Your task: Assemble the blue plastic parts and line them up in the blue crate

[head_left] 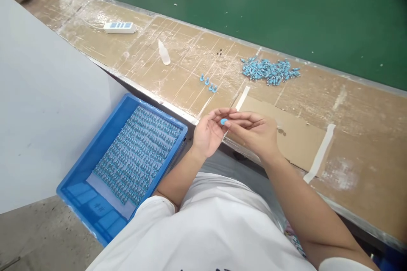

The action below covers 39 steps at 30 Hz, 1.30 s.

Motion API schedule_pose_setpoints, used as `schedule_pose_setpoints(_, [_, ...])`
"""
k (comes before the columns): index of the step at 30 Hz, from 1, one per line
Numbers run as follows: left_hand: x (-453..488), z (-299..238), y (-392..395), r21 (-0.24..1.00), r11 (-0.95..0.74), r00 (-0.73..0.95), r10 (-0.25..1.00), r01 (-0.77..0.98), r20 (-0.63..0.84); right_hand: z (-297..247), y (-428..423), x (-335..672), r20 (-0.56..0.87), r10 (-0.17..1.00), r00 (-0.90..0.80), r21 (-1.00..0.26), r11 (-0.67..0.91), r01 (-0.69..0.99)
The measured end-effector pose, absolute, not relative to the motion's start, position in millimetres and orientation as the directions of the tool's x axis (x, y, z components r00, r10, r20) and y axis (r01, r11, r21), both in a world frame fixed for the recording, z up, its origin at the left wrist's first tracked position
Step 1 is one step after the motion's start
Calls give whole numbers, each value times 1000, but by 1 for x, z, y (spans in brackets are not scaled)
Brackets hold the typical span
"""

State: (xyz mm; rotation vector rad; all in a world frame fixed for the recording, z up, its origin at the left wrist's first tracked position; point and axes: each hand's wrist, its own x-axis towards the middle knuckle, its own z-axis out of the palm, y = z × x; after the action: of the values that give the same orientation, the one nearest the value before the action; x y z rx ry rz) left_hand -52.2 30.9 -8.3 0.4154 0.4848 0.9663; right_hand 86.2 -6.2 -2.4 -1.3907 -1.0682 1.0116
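Observation:
Above the table's front edge, my right hand (257, 133) pinches a small round blue piece (224, 121) between thumb and fingers. Close beside it, my left hand (208, 135) is cupped with the palm up, its fingers loosely curved and apart from the thumb. The fingertips of both hands meet around the piece, and its underside is hidden. Several small blue stemmed pieces (207, 81) stand on the table just beyond my hands. Farther right lies a heap of similar blue pieces (269, 70).
At lower left, a blue bin (74, 197) holds rows of blue pieces. A white dropper bottle (164, 53) and a white power strip (119, 28) lie on the table (187, 55). Flat cardboard (286, 135) is taped down at right. A green surface (222, 0) runs behind.

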Motion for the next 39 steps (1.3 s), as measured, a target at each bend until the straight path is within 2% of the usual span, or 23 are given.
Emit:
schedule_pose_setpoints(2, [-55,-9,30,623,486,525,840,-613,-138,6,-14,93,-157,952,264,-982,-123,-143])
schedule_pose_setpoints(5, [-58,-16,28,701,462,598,799,-543,-65,14,-22,103,-253,940,229,-932,-173,-319])
schedule_pose_setpoints(9, [-53,-26,22,727,424,623,782,-539,6,18,-25,105,-320,926,203,-896,-226,-382])
schedule_pose_setpoints(13, [-41,-26,15,686,422,533,844,-593,-59,23,-30,94,-344,913,220,-894,-246,-375])
schedule_pose_setpoints(16, [-34,-22,15,630,456,484,863,-629,-141,34,-34,96,-319,919,232,-933,-262,-245])
schedule_pose_setpoints(19, [-32,-20,19,552,486,458,866,-677,-201,43,-26,124,-175,930,322,-971,-217,97])
schedule_pose_setpoints(21, [-33,-21,22,508,493,450,867,-707,-214,39,-9,157,3,880,475,-916,-188,355])
schedule_pose_setpoints(23, [-34,-25,22,478,507,452,861,-718,-234,26,15,194,90,799,594,-826,-274,493])
schedule_pose_setpoints(26, [-35,-30,19,459,534,447,846,-710,-292,-4,48,239,84,792,604,-701,-384,601])
schedule_pose_setpoints(30, [-33,-37,16,449,564,455,825,-693,-336,-37,74,263,88,839,537,-583,-394,711])
schedule_pose_setpoints(39, [-26,-54,21,523,550,420,835,-651,-356,-52,87,272,46,876,481,-555,-378,741])
